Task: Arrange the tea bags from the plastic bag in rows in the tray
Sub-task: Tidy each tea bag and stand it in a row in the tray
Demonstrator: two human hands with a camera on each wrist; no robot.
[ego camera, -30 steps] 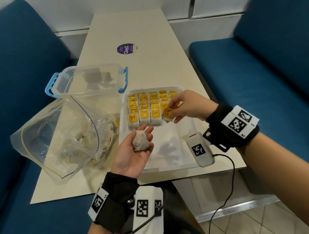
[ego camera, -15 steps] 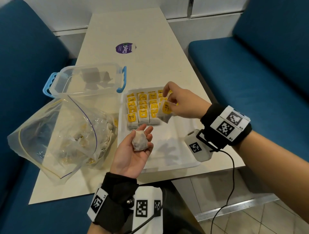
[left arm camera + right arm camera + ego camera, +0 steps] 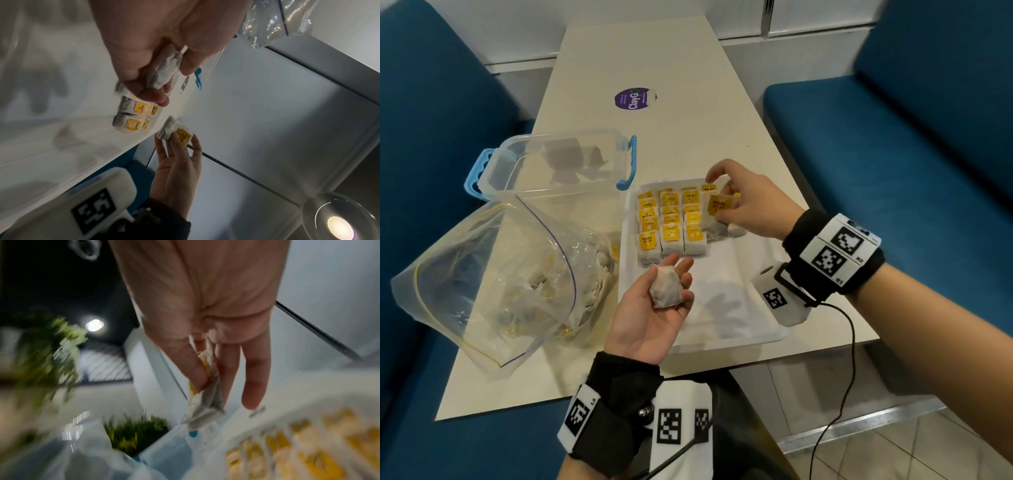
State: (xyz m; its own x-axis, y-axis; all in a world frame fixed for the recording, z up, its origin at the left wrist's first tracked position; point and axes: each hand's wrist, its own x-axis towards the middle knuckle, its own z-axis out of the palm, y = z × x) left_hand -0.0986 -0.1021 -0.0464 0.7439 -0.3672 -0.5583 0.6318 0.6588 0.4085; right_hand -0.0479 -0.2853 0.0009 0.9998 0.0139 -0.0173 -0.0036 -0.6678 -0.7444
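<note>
A white tray [image 3: 726,322] lies on the table with several yellow-tagged tea bags [image 3: 671,222] set in rows at its far end. My right hand [image 3: 743,205] pinches one yellow-tagged tea bag [image 3: 717,209] just above the right end of those rows; that tea bag [image 3: 177,132] also shows in the left wrist view, and its edge [image 3: 205,395] shows blurred in the right wrist view. My left hand [image 3: 654,308] is palm up over the tray's near left side, fingers curled round a crumpled tea bag [image 3: 666,286]. A clear plastic bag [image 3: 493,274] with more tea bags lies left of the tray.
A clear lidded box [image 3: 558,164] with blue handles stands behind the plastic bag. A purple sticker [image 3: 633,99] is farther back on the table [image 3: 654,68]. Blue benches [image 3: 876,144] flank the table. The wrist camera's cable [image 3: 839,359] hangs off the table's near right edge.
My right hand has lifted the yellow-tagged tea bag off the front of the rows and carried it up and back. My left hand has kept still with its tea bag.
</note>
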